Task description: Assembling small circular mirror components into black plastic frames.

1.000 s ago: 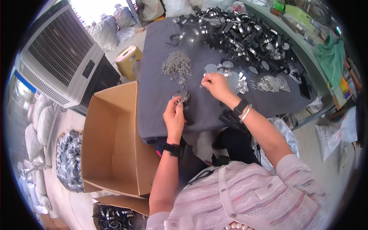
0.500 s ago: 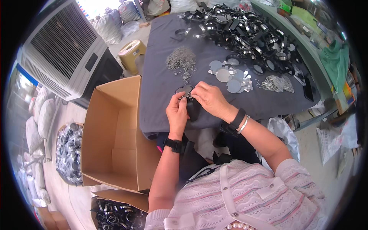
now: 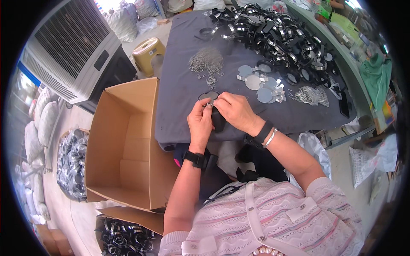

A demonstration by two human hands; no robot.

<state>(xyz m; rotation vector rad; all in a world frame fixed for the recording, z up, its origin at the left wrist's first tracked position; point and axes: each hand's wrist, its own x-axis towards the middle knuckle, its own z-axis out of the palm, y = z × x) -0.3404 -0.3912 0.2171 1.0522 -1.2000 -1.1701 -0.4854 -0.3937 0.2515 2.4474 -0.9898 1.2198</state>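
My left hand (image 3: 200, 123) and my right hand (image 3: 234, 112) meet over the near edge of the dark grey cloth-covered table (image 3: 179, 98). Between them they grip a small black round part with a silvery disc (image 3: 208, 96) at its top. A black strap of that part (image 3: 218, 121) shows between my palms. A heap of small metal clips (image 3: 206, 64) lies just beyond my hands. Loose silvery discs (image 3: 255, 81) lie to the right of it.
An open cardboard box (image 3: 124, 145) stands at my left, against the table. A big pile of black-and-silver ring parts (image 3: 277, 38) covers the far table. A grey air cooler (image 3: 68, 51), a tan stool (image 3: 147, 49) and baskets of finished parts (image 3: 70, 164) sit on the left.
My right hand came back from the loose discs to my left hand. Both hands now close together on the black part near the table edge.
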